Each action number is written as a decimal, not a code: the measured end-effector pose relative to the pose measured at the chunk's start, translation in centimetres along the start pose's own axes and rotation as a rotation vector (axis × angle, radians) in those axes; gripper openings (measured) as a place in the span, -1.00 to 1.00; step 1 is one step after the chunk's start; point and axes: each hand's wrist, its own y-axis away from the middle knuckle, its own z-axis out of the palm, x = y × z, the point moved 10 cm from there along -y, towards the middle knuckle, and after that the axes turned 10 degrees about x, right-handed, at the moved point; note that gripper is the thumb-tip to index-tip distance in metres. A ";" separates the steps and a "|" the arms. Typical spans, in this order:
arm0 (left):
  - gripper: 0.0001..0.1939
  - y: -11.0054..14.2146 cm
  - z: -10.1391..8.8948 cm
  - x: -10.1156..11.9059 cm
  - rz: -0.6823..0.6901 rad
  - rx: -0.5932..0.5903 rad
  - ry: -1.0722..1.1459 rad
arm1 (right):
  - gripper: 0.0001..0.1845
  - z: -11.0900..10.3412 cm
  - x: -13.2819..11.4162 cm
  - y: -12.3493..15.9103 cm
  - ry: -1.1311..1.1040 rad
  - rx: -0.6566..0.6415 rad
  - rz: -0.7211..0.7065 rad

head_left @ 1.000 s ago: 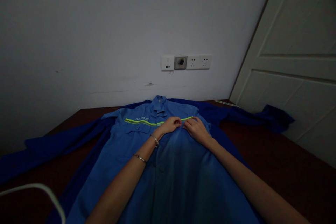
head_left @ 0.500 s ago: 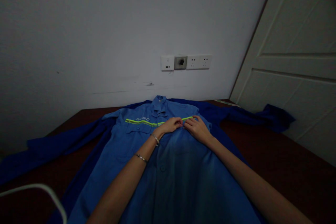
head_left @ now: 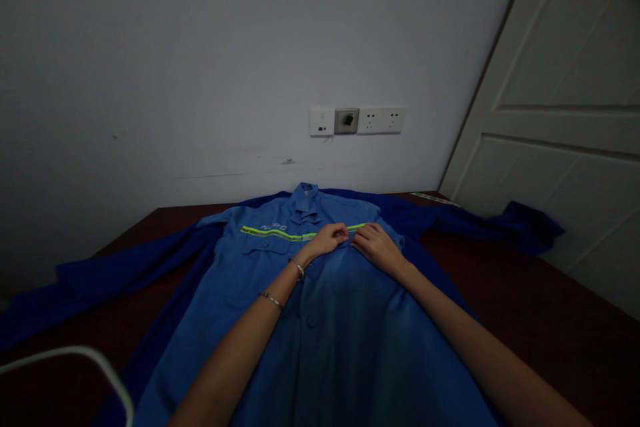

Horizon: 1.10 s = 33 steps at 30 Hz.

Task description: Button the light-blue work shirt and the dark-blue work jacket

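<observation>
A blue work jacket [head_left: 260, 300] lies spread out, front up, with its collar at the far end. It has a yellow-green reflective stripe [head_left: 277, 233] across the chest, white lettering, and darker blue sleeves [head_left: 135, 257] stretched to both sides. My left hand [head_left: 329, 238] pinches the cloth just below the stripe, at the chest pocket on the right. Close beside it, my right hand [head_left: 375, 245] grips the same spot with bent fingers. The fingertips nearly meet, and what lies between them is mostly hidden. On the left side, a buttoned pocket flap [head_left: 267, 245] shows.
Under the jacket is a dark reddish-brown table [head_left: 530, 307]. Behind it rises a pale wall [head_left: 200, 80] with a row of sockets [head_left: 381, 120]. A white panelled door [head_left: 565, 113] stands at right. A white cable [head_left: 95, 355] loops in at lower left.
Both hands stay at the same pocket, with only slight finger movement; the right fingertips draw a little away from the left. The whole view has shifted slightly.
</observation>
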 end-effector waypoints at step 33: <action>-0.78 0.5 -0.3 -0.3 -0.142 0.043 -0.302 | -0.80 5.5 5.5 2.0 -0.460 -0.240 0.769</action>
